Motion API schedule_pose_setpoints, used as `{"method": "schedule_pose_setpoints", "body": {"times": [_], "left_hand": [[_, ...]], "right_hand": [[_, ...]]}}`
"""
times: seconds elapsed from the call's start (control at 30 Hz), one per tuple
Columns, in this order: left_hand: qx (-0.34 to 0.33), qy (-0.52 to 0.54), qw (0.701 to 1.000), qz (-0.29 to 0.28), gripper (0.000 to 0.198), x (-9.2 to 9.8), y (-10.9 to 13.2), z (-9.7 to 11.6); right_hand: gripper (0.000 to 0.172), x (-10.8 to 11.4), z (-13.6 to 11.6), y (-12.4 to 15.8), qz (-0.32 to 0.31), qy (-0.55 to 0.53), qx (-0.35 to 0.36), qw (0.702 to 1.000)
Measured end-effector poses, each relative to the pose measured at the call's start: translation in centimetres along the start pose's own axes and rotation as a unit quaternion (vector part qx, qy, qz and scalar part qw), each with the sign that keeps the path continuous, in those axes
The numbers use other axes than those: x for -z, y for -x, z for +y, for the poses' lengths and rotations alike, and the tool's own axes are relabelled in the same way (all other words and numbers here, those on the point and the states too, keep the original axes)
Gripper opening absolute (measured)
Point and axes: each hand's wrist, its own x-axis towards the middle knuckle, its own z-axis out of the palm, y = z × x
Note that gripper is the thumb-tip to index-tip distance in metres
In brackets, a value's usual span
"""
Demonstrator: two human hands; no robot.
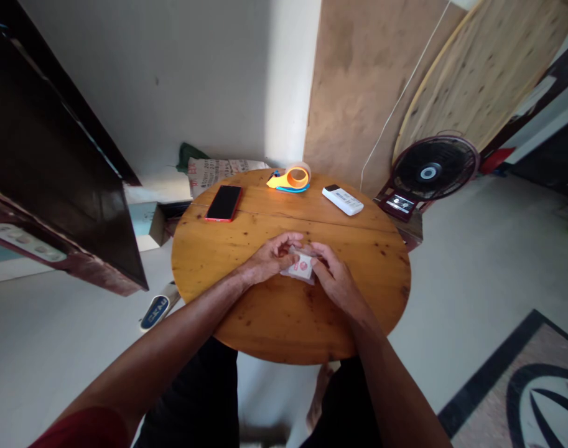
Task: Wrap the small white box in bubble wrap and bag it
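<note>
A small white packet with red print [303,266], wrapped in clear plastic, is between my two hands over the near-middle of the round wooden table [274,336]. My left hand [272,256] grips its left side, with the thumb on top and the fingers curled behind. On its right side my right hand [333,274] closes in the same way, thumb pressed on the upper face. The fingers partly cover the packet's edges, and what is inside the wrapping cannot be made out.
A phone with a red edge [224,203] lies at the table's back left. An orange and blue tape dispenser [290,178] stands at the back, and a white remote-like device [343,200] lies at the back right. Beyond the table's right edge stands a fan [433,171].
</note>
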Motion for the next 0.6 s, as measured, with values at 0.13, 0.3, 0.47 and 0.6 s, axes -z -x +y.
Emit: {"method": "schedule_pose_setpoints", "body": {"times": [0.13,0.3,0.47,0.6], "left_hand": [[0.002,0.005,1.000,-0.010,0.057,0.06,-0.02,-0.13],[0.004,0.006,1.000,-0.003,0.057,0.02,-0.07,-0.24],[0.006,0.000,1.000,0.007,0.059,-0.12,-0.14,-0.08],[0.014,0.001,1.000,0.013,0.060,-0.10,-0.25,-0.22]], "right_hand": [[0.031,0.15,-0.42,0.07,-0.010,0.005,0.009,1.000],[0.032,0.21,-0.57,-0.08,-0.026,-0.002,0.010,1.000],[0.033,0.14,-0.50,-0.17,-0.025,0.025,-0.012,0.999],[0.034,0.05,-0.56,-0.13,-0.024,0.027,-0.014,0.999]]}}
